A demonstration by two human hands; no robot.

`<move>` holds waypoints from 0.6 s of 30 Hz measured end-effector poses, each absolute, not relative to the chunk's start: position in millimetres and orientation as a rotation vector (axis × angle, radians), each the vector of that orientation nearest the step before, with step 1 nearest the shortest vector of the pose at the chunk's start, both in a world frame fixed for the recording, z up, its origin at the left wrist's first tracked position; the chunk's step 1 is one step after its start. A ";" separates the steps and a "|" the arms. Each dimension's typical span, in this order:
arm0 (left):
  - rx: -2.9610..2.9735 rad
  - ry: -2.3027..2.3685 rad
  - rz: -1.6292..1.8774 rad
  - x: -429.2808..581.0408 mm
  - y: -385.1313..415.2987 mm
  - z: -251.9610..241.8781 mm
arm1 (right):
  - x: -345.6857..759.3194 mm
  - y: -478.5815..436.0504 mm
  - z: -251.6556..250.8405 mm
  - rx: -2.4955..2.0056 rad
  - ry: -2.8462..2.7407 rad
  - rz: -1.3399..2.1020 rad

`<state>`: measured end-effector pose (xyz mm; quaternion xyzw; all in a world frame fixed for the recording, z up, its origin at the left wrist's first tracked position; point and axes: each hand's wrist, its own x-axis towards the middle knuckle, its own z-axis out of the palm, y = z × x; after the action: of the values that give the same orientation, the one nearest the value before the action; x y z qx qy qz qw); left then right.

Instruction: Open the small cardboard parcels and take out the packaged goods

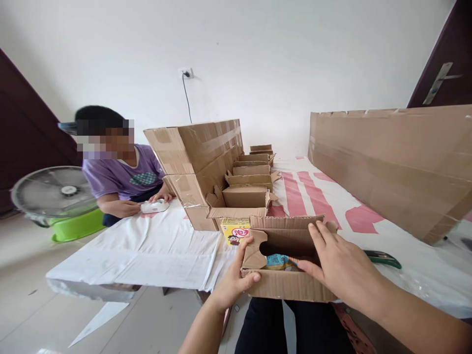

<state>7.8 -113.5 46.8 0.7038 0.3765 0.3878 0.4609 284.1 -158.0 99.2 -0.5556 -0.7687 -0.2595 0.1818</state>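
An open cardboard box (291,285) stands at the near edge of the table, just above my lap. Inside it lies a blue and yellow packet (277,260), partly hidden by the box walls. My left hand (236,275) grips the box's left end, with the thumb at the front corner and the fingers behind. At the right end, my right hand (342,263) spans the box, its fingertips on the far rim and its thumb over the opening, covering the right flap. A yellow printed carton (236,231) sits behind the left end, partly hidden.
Stacked, taped cartons (210,152) and a row of open boxes (243,196) stretch toward the wall. A large cardboard panel (391,162) stands on the right. A green-handled tool (383,258) lies beside my right hand. Across the table, a person (125,172) holds a white object (155,205).
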 end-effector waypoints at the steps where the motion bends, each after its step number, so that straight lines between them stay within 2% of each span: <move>1: 1.727 0.922 0.948 7.7 -113.4 46.6 | 282.7 -154.7 102.6 -1.593 -2.162 -0.717; 7: 1.726 0.911 0.945 8.2 -113.0 46.6 | 290.6 -143.6 112.7 -1.405 -2.396 -0.526; 14: 1.751 0.889 0.891 2.1 -109.4 55.2 | 301.0 -144.4 122.5 -1.672 -2.541 0.246; 18: 1.991 0.937 1.155 1.1 -110.1 88.5 | 295.1 -144.9 134.8 -1.784 -2.530 0.484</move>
<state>1.1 -110.1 88.5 0.7584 0.3570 0.4399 0.3224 295.1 -144.9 134.8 -0.5693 -0.8075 0.1543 0.0042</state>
